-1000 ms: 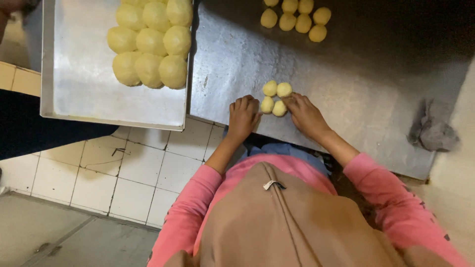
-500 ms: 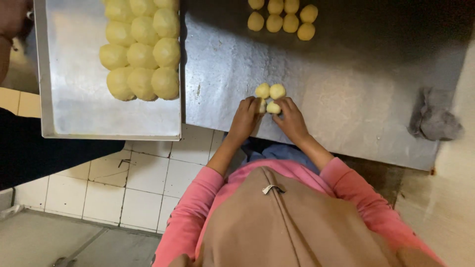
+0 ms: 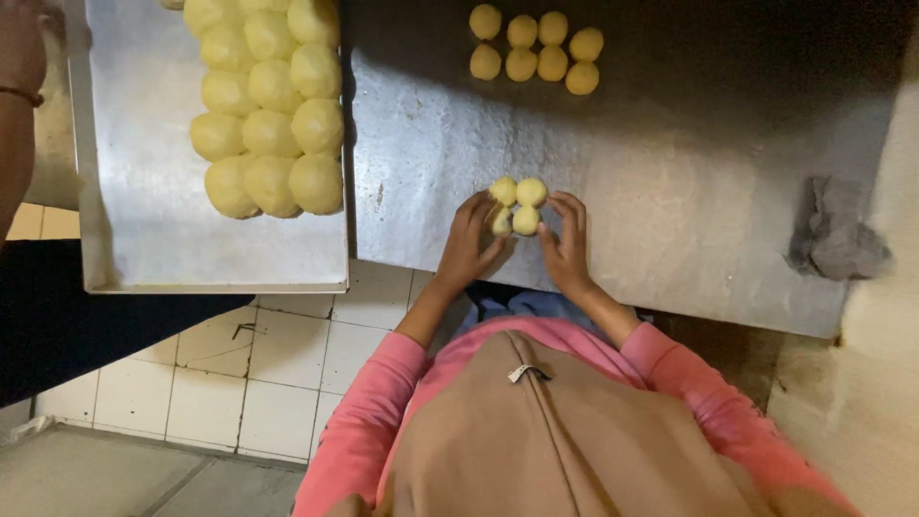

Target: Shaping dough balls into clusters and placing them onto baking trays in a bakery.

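Dough balls (image 3: pixel 517 205), four small ones bunched together, sit near the front edge of the steel desk (image 3: pixel 670 182). Left hand (image 3: pixel 471 241) and right hand (image 3: pixel 567 241) cup them from either side, fingers curled loosely against the cluster, not clamped shut. Plenty of bare metal to the right, up to a crumpled grey rag (image 3: pixel 839 230) by the far edge. Another group of dough balls (image 3: pixel 536 48) lies at the back. Just left, a metal tray (image 3: pixel 191 249) holds bigger dough rounds (image 3: pixel 268 105) packed in rows, its near half bare.
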